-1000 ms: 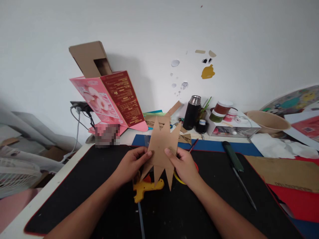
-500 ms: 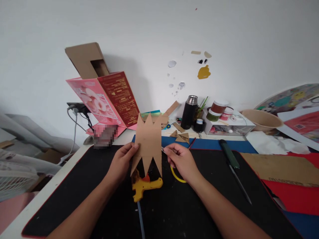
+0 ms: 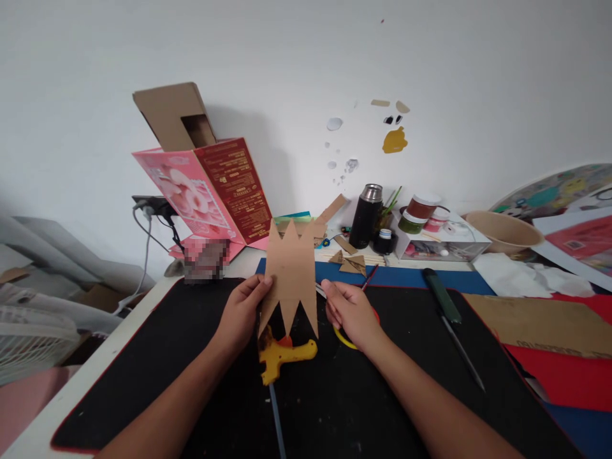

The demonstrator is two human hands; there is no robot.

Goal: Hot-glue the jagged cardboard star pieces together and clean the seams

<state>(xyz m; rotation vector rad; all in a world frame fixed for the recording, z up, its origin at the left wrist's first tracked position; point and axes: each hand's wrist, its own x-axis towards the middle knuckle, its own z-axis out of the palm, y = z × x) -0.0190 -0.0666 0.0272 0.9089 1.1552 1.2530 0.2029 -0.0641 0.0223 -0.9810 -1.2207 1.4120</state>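
Observation:
My left hand pinches the left edge of a brown cardboard piece between thumb and fingers. The piece is upright, with pointed zigzag teeth along its top and bottom. Just right of it, my right hand is closed around scissors; a silvery blade pokes out at the fingertips and part of a yellow handle loop shows below the hand. The blade tip is close to the cardboard's right edge; I cannot tell whether they touch. Under the teeth lies a yellow glue gun with a glue stick in it.
A black mat covers the desk. On the right lies a green-handled knife beside a cardboard sheet. Behind stand a black thermos, an ink bottle, jars and a bowl. A pink box leans at left.
The right hand with the scissors has drawn slightly away to the right of the cardboard. The whole view has shifted a little; the left hand keeps its hold.

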